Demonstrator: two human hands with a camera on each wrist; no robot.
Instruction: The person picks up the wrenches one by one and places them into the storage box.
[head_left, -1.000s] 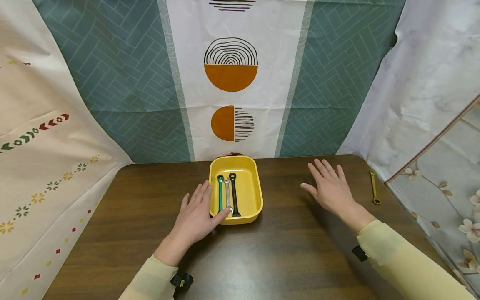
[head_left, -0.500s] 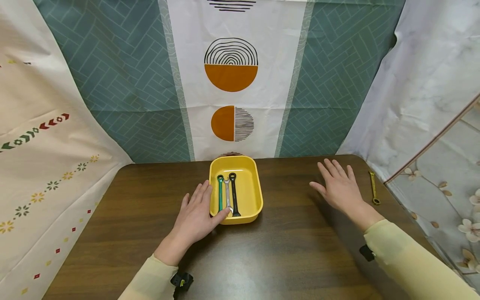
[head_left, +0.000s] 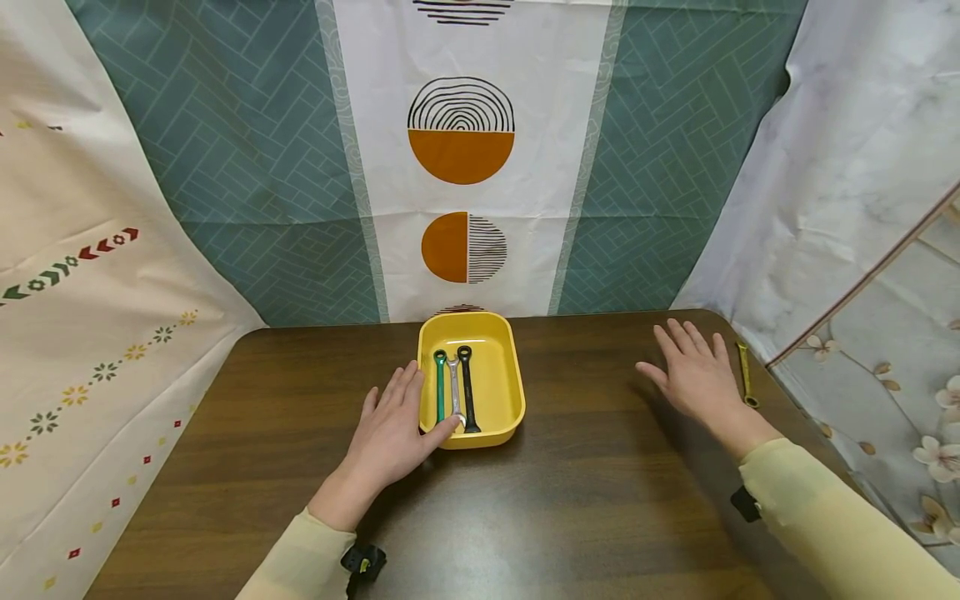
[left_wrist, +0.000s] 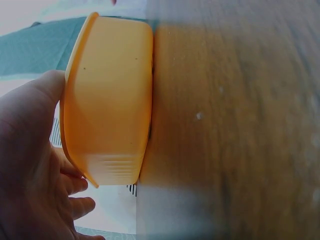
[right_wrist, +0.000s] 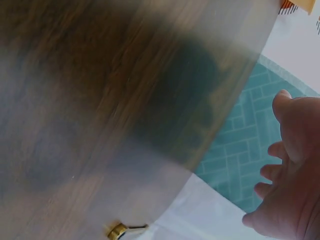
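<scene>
A yellow tray stands at the table's back middle. Inside it lie a green wrench, a silver wrench and a black wrench, side by side. My left hand rests at the tray's left front corner, fingers straight along the side and thumb over the front rim; in the left wrist view the thumb meets the tray rim. My right hand hovers over the table's right part with fingers spread, holding nothing. Just right of it lies a gold wrench, whose ring end shows in the right wrist view.
The brown wooden table ends at a patterned fabric backdrop right behind the tray. A floral cloth borders the right side near the gold wrench, and a cream cloth hangs along the left.
My right hand has moved to the right, nearer the gold wrench, and now partly overlaps its lower end's surroundings. My left hand, the tray and its wrenches have stayed put.
</scene>
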